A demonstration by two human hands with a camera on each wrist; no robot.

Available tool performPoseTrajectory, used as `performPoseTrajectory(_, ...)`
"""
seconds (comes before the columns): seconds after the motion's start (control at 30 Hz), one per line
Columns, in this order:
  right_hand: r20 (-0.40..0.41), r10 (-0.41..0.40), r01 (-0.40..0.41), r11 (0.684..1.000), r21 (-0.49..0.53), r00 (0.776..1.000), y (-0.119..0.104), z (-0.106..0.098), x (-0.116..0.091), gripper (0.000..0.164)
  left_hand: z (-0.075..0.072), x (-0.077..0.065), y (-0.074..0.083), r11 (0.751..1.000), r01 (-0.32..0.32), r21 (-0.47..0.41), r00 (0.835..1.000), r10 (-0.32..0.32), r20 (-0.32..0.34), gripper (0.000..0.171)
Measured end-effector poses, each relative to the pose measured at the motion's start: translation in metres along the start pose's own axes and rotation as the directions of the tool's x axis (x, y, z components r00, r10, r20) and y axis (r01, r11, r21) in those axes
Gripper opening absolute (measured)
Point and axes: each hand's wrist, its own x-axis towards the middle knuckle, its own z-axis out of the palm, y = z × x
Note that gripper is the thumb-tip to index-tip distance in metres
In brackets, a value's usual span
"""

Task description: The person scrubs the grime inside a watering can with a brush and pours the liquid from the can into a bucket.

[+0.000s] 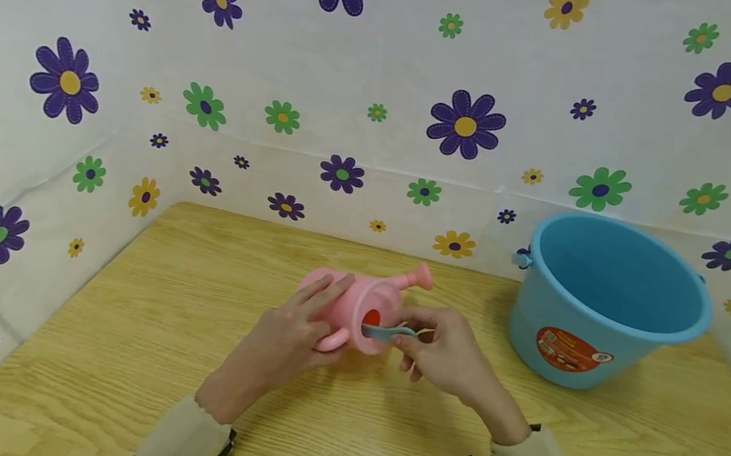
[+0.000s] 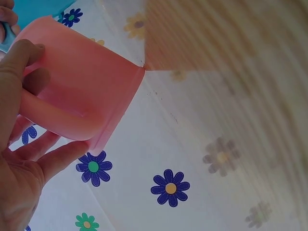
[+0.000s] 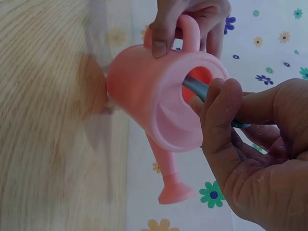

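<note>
A pink toy watering can (image 1: pixel 352 303) is tipped over so that its top opening faces the right hand. My left hand (image 1: pixel 296 330) grips it at the body and handle; in the left wrist view the fingers spread round the curved handle (image 2: pixel 60 118). Between thumb and fingers, my right hand (image 1: pixel 449 353) pinches a slim blue-grey handle (image 3: pixel 196 88). The far end of that handle goes into the can's opening and is hidden there, so I cannot tell what kind of tool it is. Orange-red shows inside the opening (image 3: pixel 204 76).
To the right on the wooden table (image 1: pixel 181 358) stands a large blue bucket (image 1: pixel 541 316) with an orange label. The can's spout (image 1: pixel 414 277) points back and right. A white flowered sheet (image 1: pixel 396 54) rises behind the table and along both sides.
</note>
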Motion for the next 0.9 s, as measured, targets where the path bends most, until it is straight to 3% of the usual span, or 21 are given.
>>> performPoseTrajectory(0.6,0.038,-0.043,0.044,0.999,-0.031,0.998,-0.007,-0.024,-0.011,0.015,0.002,-0.002,-0.002,1.000,-0.009,-0.015,1.000,0.009,-0.009,0.040)
performPoseTrajectory(0.9,0.035,-0.044,0.046,0.996,-0.071,0.998,-0.012,-0.025,-0.015,0.014,0.001,-0.001,-0.002,1.000,-0.009,-0.018,1.000,0.009,-0.010,0.040)
